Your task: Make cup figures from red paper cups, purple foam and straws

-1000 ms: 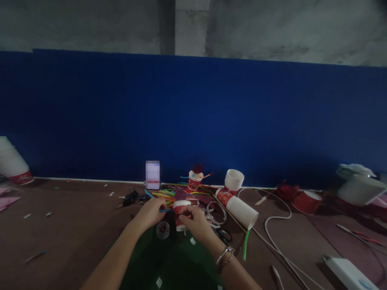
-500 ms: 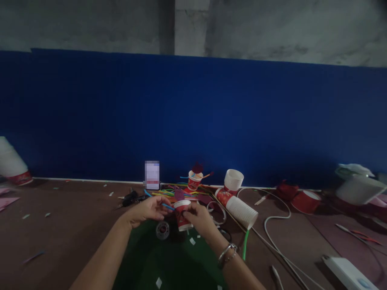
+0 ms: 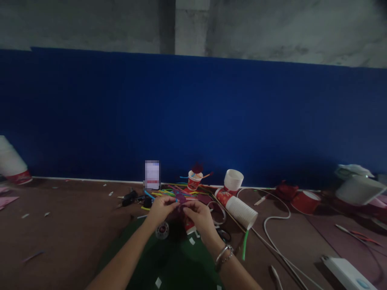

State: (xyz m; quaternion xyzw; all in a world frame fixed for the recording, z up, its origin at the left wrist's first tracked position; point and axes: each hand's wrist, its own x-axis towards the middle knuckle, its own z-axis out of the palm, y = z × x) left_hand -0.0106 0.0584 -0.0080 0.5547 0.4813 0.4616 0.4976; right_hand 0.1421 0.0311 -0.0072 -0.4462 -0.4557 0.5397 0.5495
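My left hand (image 3: 165,207) is closed in a pinch on a thin blue stick (image 3: 177,200), whose end shows at the fingertips. My right hand (image 3: 198,215) is closed at the upper part of a red and white paper cup (image 3: 190,224), covering most of it. The fingertips of both hands nearly meet over the cup's rim. A purple piece (image 3: 181,197) shows just beyond the fingertips; whether it is attached to the cup I cannot tell. Below the left hand lies a clear roll of tape (image 3: 162,230) on the green mat (image 3: 160,262).
Behind the hands lie coloured sticks (image 3: 166,192) and a decorated paper cup (image 3: 194,181). A phone (image 3: 152,175) leans at the back. To the right are stacked paper cups (image 3: 240,211), scissors (image 3: 224,235), a white cable (image 3: 272,217) and a white box (image 3: 347,272).
My left hand has moved right to the cup and its spread fingers have closed into a pinch. The right hand now covers more of the cup, which has shifted slightly right.
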